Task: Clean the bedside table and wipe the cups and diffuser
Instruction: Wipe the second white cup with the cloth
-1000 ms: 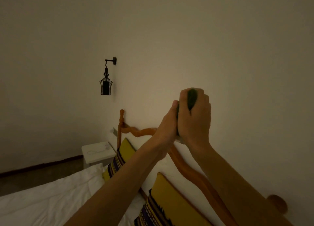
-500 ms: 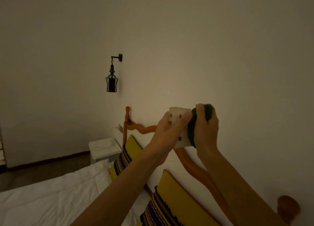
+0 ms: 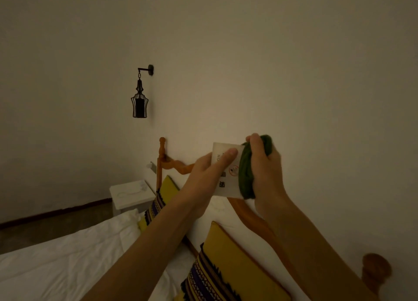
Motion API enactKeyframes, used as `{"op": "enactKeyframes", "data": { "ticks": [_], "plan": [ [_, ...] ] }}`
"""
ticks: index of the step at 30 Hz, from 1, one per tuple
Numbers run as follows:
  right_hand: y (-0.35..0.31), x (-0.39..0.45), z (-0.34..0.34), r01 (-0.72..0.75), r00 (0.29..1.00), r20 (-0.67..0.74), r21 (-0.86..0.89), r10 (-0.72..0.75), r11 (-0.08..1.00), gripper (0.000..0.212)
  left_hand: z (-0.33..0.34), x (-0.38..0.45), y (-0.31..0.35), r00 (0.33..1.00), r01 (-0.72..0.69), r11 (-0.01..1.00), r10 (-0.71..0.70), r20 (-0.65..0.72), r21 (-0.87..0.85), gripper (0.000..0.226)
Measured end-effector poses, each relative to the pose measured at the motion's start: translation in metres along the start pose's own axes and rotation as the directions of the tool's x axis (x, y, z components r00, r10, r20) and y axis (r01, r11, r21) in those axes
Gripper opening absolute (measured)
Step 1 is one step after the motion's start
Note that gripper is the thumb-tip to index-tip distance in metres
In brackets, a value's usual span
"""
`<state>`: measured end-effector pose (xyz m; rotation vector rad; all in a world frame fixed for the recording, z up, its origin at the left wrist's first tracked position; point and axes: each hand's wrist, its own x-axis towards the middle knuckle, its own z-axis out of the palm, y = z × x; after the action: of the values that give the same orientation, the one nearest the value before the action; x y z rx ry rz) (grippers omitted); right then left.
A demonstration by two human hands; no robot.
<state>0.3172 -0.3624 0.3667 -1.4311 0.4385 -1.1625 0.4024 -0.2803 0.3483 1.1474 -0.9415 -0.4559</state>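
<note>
wiping resumes: left hand (image 3: 204, 174) now exposes the white printed card (image 3: 227, 176), pinched; right hand (image 3: 264, 171) clenches the green cloth (image 3: 245, 171) against it.

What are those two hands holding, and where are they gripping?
Left hand pinches a white card by its left edge; right hand clutches a bunched green cloth against the card's right side.
</note>
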Motion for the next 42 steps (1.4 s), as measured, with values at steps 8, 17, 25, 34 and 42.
{"op": "enactKeyframes", "data": {
  "ticks": [8,17,25,34,42],
  "plan": [
    [-0.002,-0.002,-0.012,-0.053,0.999,-0.010,0.035,0.054,0.998,0.032,-0.006,-0.004,-0.011,0.983,0.014,0.998,-0.023,0.183,0.055,0.037],
    [0.017,-0.005,-0.034,-0.022,1.000,0.011,-0.199,0.025,0.980,0.037,-0.012,-0.002,-0.023,0.941,-0.253,0.916,0.158,0.299,0.312,0.032],
    [0.016,-0.009,-0.018,0.489,0.872,0.337,-0.548,-0.356,0.679,0.053,-0.008,-0.001,-0.033,0.841,-0.512,0.701,0.292,0.455,0.497,0.022],
    [0.031,-0.020,-0.009,0.451,0.877,0.387,-0.461,-0.285,0.764,0.047,-0.027,-0.005,-0.055,0.876,-0.479,0.700,0.339,0.344,0.530,0.022],
    [0.054,0.005,-0.020,0.110,0.963,0.268,-0.406,0.003,0.907,0.036,-0.053,-0.003,-0.040,0.956,-0.285,0.917,0.295,0.007,0.278,0.041]
  ]
}}
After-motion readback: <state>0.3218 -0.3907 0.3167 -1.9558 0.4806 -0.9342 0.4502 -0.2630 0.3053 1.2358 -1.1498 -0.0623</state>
